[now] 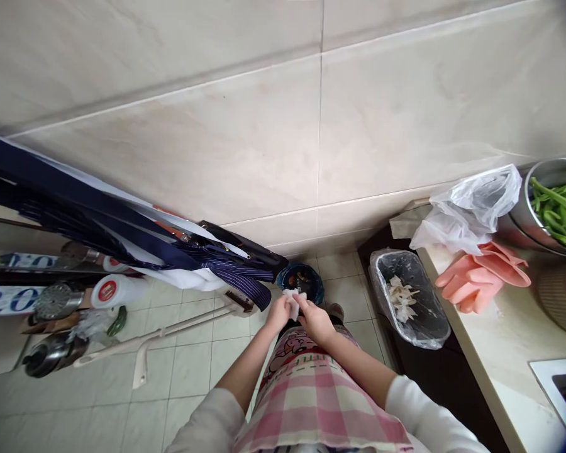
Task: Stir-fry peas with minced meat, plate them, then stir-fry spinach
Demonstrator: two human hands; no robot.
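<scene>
A crumpled white tissue (pixel 293 302) is between my two hands, in front of the pink checked apron. My left hand (pixel 278 313) is closed on its left side. From the right, my right hand (pixel 317 319) pinches the same tissue with its fingers bent round it. Just beyond the hands, low by the wall, stands a round bin (pixel 312 277) with a dark blue liner and some waste inside. The hands partly hide its near edge.
On the right, a lined grey bin (pixel 429 314) with pale scraps hangs beside the counter (pixel 488 371). Pink rubber gloves (pixel 483 277), a plastic bag (pixel 469 207) and a pot of green beans (pixel 542 217) are there. Dark clothes (pixel 136 233) hang left, above a pale-handled floor tool (pixel 170 330).
</scene>
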